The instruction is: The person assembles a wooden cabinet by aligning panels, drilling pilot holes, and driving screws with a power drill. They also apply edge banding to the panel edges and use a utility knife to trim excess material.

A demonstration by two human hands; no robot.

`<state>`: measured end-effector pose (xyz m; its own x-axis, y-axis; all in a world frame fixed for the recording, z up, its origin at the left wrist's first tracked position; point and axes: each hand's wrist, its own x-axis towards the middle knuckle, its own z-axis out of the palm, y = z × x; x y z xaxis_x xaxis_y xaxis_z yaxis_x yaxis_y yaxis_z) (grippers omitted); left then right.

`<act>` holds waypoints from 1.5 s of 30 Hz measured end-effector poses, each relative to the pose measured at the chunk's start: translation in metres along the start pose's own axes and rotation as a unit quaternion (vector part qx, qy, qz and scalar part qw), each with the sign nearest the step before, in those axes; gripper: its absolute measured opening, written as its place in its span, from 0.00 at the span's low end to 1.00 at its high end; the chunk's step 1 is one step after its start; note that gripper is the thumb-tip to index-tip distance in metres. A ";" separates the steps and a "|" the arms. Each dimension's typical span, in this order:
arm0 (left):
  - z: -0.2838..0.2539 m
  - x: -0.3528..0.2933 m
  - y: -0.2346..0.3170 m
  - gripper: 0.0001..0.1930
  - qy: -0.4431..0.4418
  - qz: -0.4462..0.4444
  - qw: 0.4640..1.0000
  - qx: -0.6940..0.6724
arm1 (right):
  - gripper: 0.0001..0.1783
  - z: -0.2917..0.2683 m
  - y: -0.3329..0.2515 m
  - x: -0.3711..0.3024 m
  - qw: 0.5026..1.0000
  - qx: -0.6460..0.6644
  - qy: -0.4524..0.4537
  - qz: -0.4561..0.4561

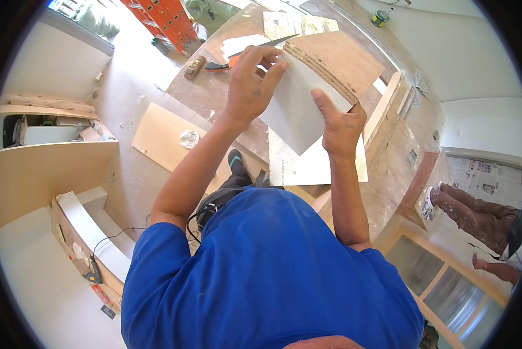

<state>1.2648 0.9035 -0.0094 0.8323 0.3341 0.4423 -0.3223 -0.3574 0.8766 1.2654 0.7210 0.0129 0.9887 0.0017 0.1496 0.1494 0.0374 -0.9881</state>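
Observation:
A white-faced board (299, 99) with rough brown layered edges is held up, tilted, over the work table (214, 96). At its upper left corner, my left hand (256, 84) is closed, fingers curled and thumb against the edge. My right hand (343, 125) grips the lower right corner, its thumb flat on the white face and its other fingers hidden behind. Past the layered edge shows a tan wooden panel (342, 61); I cannot tell whether it touches the board. A handsaw (217, 67) with an orange and black handle lies just beyond my left hand.
A small wooden block (195, 67) rests near the table's left edge. Below it, a pale board (162, 136) carries crumpled white material. An orange ladder (165, 23) stands at the far left. On the right are another person's legs (476, 212) and a glazed wooden frame (435, 282).

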 end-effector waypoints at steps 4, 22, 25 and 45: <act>0.005 0.002 0.017 0.15 0.011 -0.075 0.996 -0.046 | 0.19 0.003 -0.010 -0.010 0.999 -0.025 -0.013 -0.019; -0.005 -0.002 0.044 0.10 0.027 -0.046 0.998 0.017 | 0.16 -0.009 -0.006 -0.028 0.990 -0.053 -0.002 -0.133; 0.001 -0.013 0.063 0.10 0.023 -0.064 0.997 0.046 | 0.14 -0.007 -0.008 -0.030 0.985 -0.075 0.003 -0.154; -0.009 0.001 0.073 0.11 -0.042 -0.258 0.953 -0.152 | 0.11 -0.013 0.001 -0.026 0.957 -0.129 -0.036 -0.256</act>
<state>1.2378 0.8859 0.0564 0.9443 0.3219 -0.0682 0.0348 0.1083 0.9935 1.2395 0.7079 0.0078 0.7835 0.1183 0.6101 0.6207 -0.1966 -0.7590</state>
